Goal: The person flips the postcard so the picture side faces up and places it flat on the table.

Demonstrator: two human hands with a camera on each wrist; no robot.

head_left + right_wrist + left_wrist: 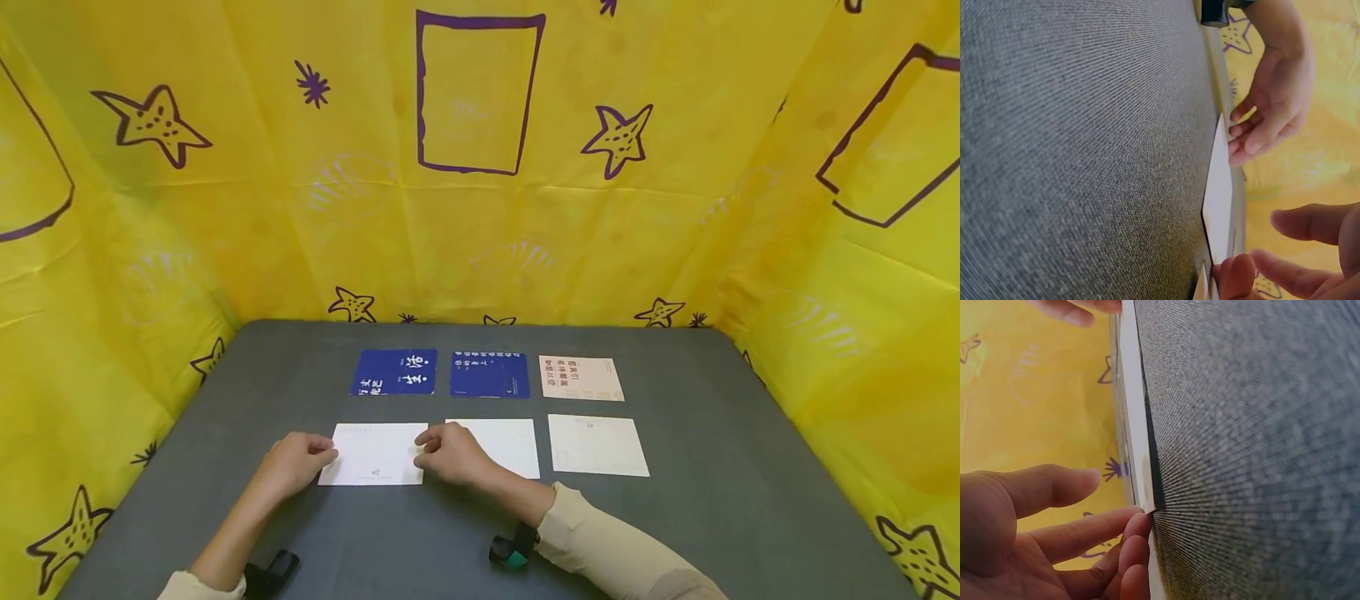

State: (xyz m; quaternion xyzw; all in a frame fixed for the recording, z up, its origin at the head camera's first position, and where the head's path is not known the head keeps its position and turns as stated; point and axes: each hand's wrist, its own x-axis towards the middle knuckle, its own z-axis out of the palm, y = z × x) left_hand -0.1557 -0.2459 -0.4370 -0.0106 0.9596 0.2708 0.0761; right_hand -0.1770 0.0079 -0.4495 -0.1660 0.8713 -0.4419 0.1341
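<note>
A white postcard (378, 454) lies at the near left of the grey table, small print along its lower edge in the head view. At its left short edge is my left hand (292, 461); the left wrist view shows fingertips (1140, 520) touching the card's corner, thumb held apart. My right hand (457, 454) is at the opposite edge. There, in the right wrist view, fingertips (1238, 269) meet the card's end and the thumb stays clear. A second white card (510, 446) lies partly hidden behind the right hand and wrist.
Right of these lies a cream card (598, 446). Farther back, a row holds a blue card (393, 372) with white characters, another blue card (490, 377) and a pale pink card (581, 379). Yellow patterned cloth (480, 217) encloses the table's back and sides.
</note>
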